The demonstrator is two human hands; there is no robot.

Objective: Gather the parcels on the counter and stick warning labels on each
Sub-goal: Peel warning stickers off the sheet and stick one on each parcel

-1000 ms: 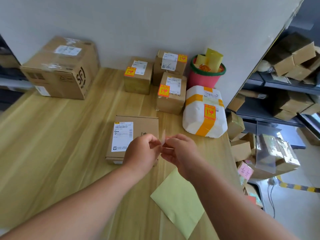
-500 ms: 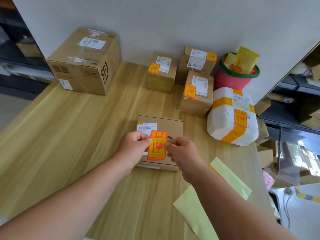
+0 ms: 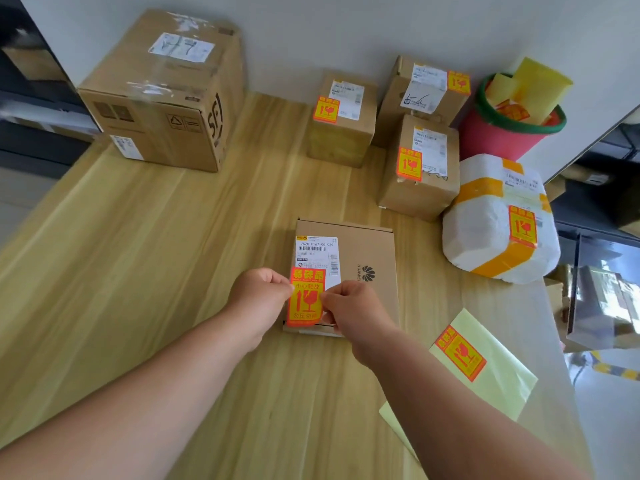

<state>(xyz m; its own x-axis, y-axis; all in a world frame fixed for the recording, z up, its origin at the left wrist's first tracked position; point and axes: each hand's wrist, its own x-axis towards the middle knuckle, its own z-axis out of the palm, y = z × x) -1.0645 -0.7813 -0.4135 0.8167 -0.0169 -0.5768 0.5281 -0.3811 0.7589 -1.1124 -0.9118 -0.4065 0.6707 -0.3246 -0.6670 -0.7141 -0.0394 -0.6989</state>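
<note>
Head view, looking down: you hold a warning label (image 3: 305, 296) over the near left corner of a flat Huawei box (image 3: 367, 251), which lies on the wooden counter (image 3: 173, 258) straight ahead of you. The label is an orange-red rectangle with a yellow middle, red Chinese characters and a broken-glass symbol; it covers the lower part of the box's white shipping label (image 3: 317, 251), and its bottom edge curls slightly at the box's near rim.

Open counter stretches to your left, up to a large SF carton (image 3: 162, 98) in the far left corner. Far right, three small cartons stand close together by the wall, each bearing its own sticker: one on the left (image 3: 341, 133), one behind (image 3: 420, 88), one in front (image 3: 419, 181). A white wrapped parcel (image 3: 485, 230) with orange tape sits just beside the front carton, near the counter's right edge, and a red bucket (image 3: 491, 136) holding yellow backing sheets stands behind it. A yellow backing sheet (image 3: 498, 368) with one sticker (image 3: 460, 353) left on it lies by your right forearm, close to that edge.

Your left hand (image 3: 261, 299) pinches the label's left edge between thumb and fingertips; your right hand (image 3: 353, 308) pinches its right edge the same way, both hands curled narrow, the label spanning the gap between them
</note>
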